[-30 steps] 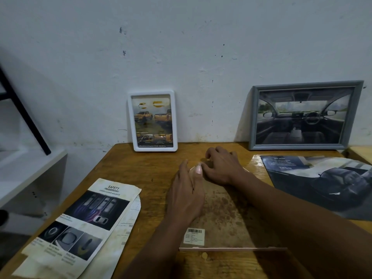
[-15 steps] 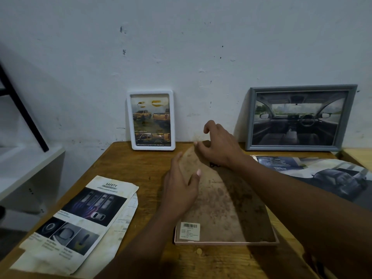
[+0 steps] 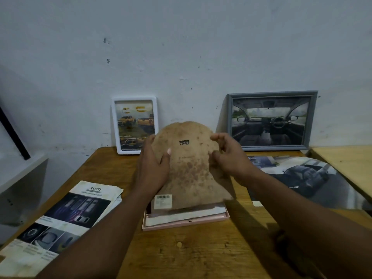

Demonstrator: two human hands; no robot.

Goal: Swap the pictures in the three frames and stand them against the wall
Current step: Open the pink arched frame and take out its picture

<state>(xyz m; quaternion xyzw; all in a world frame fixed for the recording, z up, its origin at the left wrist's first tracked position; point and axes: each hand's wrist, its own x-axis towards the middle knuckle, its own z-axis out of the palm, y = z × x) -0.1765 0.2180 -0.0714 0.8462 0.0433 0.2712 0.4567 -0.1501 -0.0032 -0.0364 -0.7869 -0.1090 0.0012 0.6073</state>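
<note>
Brown backing board (image 3: 189, 174), tilted up, is gripped at its sides by left hand (image 3: 153, 170) and right hand (image 3: 229, 160). Below them a pink frame (image 3: 187, 224) on the bench (image 3: 181, 256) holds a pale sheet (image 3: 181, 216).

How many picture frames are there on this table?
3. A white frame leans on the wall at back left, a grey frame leans there at back right, and a pink frame lies flat in the middle under its tilted backing board. None seems hidden.
</note>
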